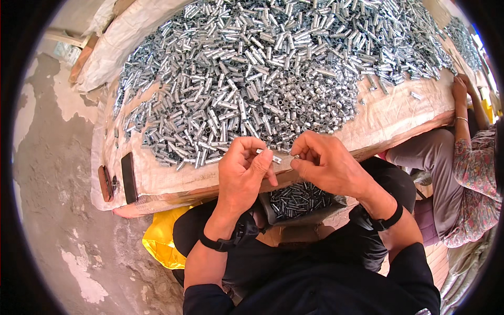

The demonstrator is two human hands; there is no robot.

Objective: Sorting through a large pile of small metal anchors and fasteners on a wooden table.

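Item, far left of the fingers: a dark flat rectangular object (128,177) and a smaller brown one (105,183) are laid on the pale woven sheet (394,118) that covers the table edge; no label or sign can be read on either. Item, below and left of the fingers: a yellow plastic bag (163,239) is seen beside the knee, plain, without visible print. Item: the left hand (242,173) is curled, thumb and forefinger pinched shut on a short metal tube (269,156), whose long axis runs roughly left to right, pointed toward the other hand. Item, beyond the fingers: a large heap of silver tubes (273,68) is spread across the sheet, its near edge just past the fingertips. Item, beneath the fingers: a dark tray of tubes (296,200) is held on the lap, between the two wrists. Item: the right hand (328,164) is closed to a pinch on a small bright piece (295,156); its kind cannot be told. The two held pieces lie just apart, tip facing tip, each hand equally near the gap. Item, far right: a second person's arm (462,113) rests at the table edge, and a patterned sleeve (480,173) is seen below it.
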